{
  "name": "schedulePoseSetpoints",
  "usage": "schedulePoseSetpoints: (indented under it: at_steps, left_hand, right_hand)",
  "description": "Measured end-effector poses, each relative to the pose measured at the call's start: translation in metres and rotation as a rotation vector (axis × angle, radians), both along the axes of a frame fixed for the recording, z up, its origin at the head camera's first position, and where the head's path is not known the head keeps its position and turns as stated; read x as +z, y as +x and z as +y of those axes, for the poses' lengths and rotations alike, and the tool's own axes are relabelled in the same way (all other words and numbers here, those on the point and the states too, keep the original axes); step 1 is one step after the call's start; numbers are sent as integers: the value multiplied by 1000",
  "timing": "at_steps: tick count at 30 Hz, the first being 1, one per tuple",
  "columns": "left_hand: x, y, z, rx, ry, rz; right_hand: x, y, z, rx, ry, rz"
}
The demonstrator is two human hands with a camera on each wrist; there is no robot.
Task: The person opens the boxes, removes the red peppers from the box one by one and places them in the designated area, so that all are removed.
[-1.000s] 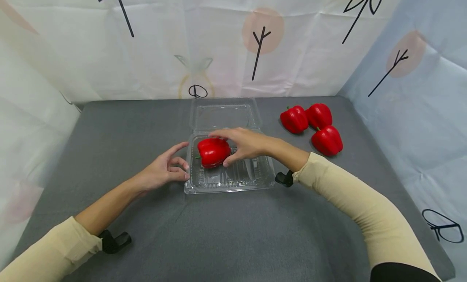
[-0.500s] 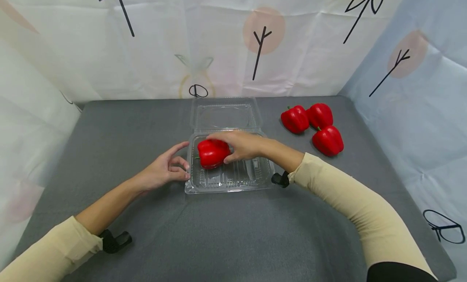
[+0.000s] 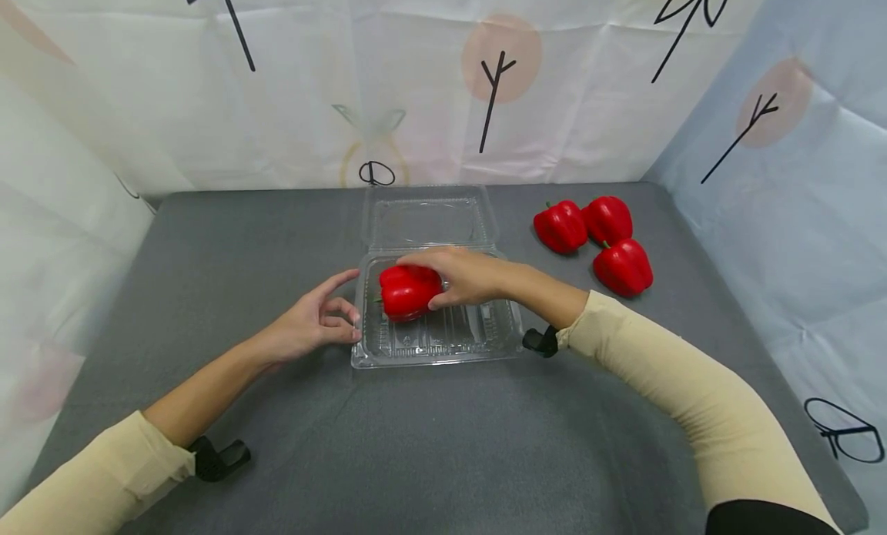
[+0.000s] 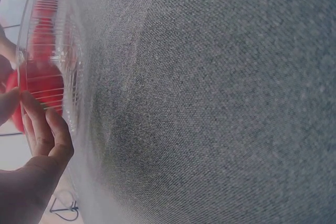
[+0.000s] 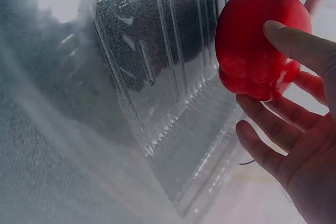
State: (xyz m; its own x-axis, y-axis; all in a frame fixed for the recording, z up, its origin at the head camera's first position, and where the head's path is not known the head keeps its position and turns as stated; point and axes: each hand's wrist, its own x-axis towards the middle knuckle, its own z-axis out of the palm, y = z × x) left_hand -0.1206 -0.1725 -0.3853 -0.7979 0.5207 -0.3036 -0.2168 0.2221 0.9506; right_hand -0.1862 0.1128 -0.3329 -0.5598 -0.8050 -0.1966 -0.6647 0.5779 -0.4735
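A red bell pepper [image 3: 409, 295] lies on its side in the left part of a clear plastic clamshell container [image 3: 478, 356]. My right hand [image 3: 467, 277] grips it from the right. In the right wrist view, the thumb presses one face of the pepper [image 5: 252, 40] and the right hand's fingers [image 5: 275, 127] curl round its other side. My left hand [image 3: 312, 323] pinches the container's left rim. The left wrist view shows the left hand's fingers [image 4: 47, 129] against the clear outer wall, with the thumb at the rim.
Three more red bell peppers [image 3: 621, 267] sit together at the back right of the grey table [image 3: 443, 450]. The container's lid [image 3: 428, 215] lies folded back towards the patterned cloth wall [image 3: 416, 81].
The pepper and my right hand have shifted slightly to the right inside the container. My left hand stays at the rim.
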Motion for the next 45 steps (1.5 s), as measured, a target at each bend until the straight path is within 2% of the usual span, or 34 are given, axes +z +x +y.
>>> schedulePoseSetpoints:
  at_steps: [12,19,25,31,38,45]
  left_hand:
    - [0,2,0,-7,2,30]
    - [-2,3,-1,-11,13,48]
    - [-2,3,-1,-21,10,60]
    - [-2,3,-1,-19,5,62]
    - [-2,3,0,-14,-5,63]
    - [-1,3,0,-18,1,63]
  right_hand:
    - [24,11,28,-4,-44,51]
    - [41,15,56,-65,-55,69]
    - [51,16,82,-135,-86,121]
    - [56,12,110,-201,-109,168]
    - [56,10,143,-302,-149,178]
    - [44,14,170,-441,-209,189]
